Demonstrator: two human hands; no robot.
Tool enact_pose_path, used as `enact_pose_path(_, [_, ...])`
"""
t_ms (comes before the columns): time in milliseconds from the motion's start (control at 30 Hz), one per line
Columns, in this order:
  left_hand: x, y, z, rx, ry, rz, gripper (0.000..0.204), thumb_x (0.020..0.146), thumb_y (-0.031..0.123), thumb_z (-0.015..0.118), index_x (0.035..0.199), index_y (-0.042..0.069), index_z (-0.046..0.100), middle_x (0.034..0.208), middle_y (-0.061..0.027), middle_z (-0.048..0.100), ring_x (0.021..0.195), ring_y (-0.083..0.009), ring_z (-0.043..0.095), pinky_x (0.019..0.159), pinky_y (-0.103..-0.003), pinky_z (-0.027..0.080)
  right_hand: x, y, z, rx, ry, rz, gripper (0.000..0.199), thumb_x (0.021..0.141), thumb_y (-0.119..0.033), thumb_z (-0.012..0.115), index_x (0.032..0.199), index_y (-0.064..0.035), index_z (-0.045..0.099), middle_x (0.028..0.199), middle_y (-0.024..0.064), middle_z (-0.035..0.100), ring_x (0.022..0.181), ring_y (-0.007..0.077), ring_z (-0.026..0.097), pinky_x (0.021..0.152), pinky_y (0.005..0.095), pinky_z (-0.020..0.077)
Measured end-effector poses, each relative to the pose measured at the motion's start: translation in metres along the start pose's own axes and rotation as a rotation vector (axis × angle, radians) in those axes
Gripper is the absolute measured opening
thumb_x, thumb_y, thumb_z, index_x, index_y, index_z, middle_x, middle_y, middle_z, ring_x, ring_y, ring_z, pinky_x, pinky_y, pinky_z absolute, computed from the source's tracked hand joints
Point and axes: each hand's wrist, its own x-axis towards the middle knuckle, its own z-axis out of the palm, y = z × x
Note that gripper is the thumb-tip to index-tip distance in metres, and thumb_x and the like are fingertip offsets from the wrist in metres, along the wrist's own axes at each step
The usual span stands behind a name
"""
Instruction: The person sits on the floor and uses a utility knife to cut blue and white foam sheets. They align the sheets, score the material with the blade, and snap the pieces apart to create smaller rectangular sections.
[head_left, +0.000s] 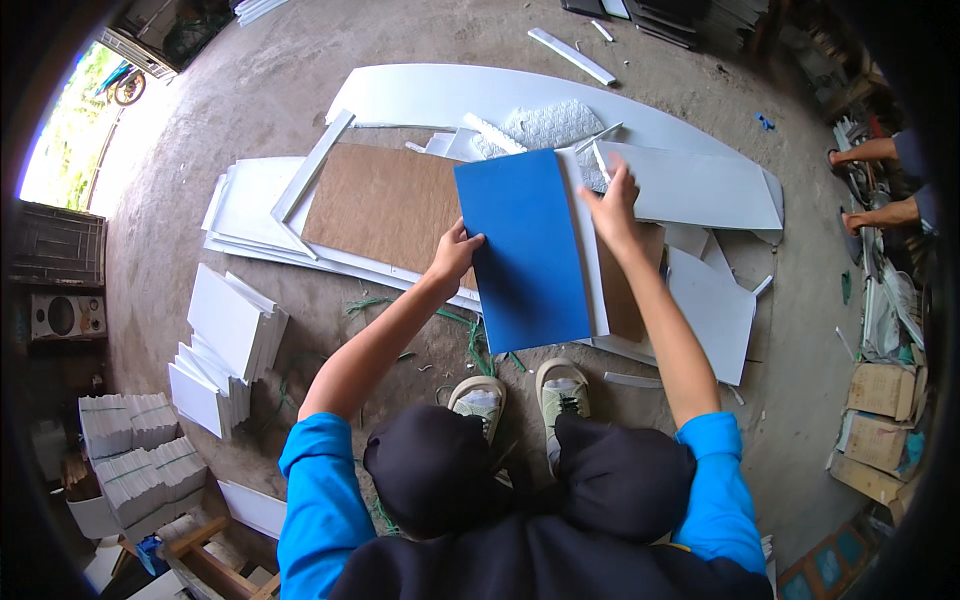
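Concrete floor (800, 310) surrounds a loose pile of sheets, with white stacks (235, 325) at the left and green twine (476, 345) near the shoes (480, 398). Over the pile, in front of the person, is the blue board (525, 260), tilted slightly and partly covering a brown board (385, 205). A white board (592, 270) shows along its right edge; whether the two are joined, I cannot tell. The left hand (455, 253) has its grip closed on the blue board's left edge, thumb on the upper face. The right hand (613, 208) is raised just beside the white board, fingers blurred; whether its grip holds anything, I cannot tell.

To handle this well, I would keep the left thumb firm and near mid-edge, so the blue board does not swing. Bringing the right hand to the opposite edge should share the load. Corners look easy to dent, so square both boards gently, clear of the loose strips.
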Motion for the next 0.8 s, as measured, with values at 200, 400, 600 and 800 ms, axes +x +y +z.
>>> enact_pose_path(200, [0.027,-0.046,0.002,-0.003,0.154,-0.107,0.059,0.086,0.0,0.046,0.138,0.01,0.02,0.113,-0.0092,0.052,0.096,-0.0157,0.054,0.08,-0.026,0.044,-0.076,0.013,0.027,0.274,-0.365,0.216,0.061,0.07,0.0,0.065,0.121,-0.0026,0.032,0.096,0.0125,0.045,0.084,0.0256,0.048,0.078,0.036,0.0417])
enact_pose_path(400, [0.03,-0.049,0.014,0.346,0.282,-0.048,0.069,0.083,0.006,0.051,0.14,0.017,0.013,0.122,-0.0215,0.046,0.105,-0.0325,0.05,0.091,-0.035,0.038,-0.081,0.025,0.031,0.228,-0.424,0.215,0.065,0.068,0.003,0.066,0.123,-0.0024,0.031,0.094,0.013,0.046,0.09,0.0279,0.048,0.081,0.0377,0.0398])
enact_pose_path(600, [0.029,-0.042,0.017,0.973,0.389,-0.23,0.071,0.083,0.033,0.054,0.14,0.027,0.011,0.123,-0.0223,0.037,0.113,-0.0408,0.036,0.094,-0.046,0.033,-0.078,0.018,0.033,0.163,-0.45,0.168,0.067,0.067,0.002,0.066,0.124,-0.0017,0.03,0.099,0.0146,0.045,0.093,0.0291,0.047,0.083,0.0382,0.0389])
enact_pose_path(800, [0.036,-0.041,0.009,1.188,0.294,-0.164,0.074,0.081,0.05,0.05,0.139,0.027,0.011,0.123,-0.0206,0.028,0.115,-0.0407,0.031,0.094,-0.049,0.031,-0.081,0.036,0.032,0.162,-0.403,0.104,0.065,0.069,0.001,0.064,0.124,-0.0044,0.03,0.1,0.0152,0.044,0.095,0.029,0.046,0.084,0.0387,0.0388])
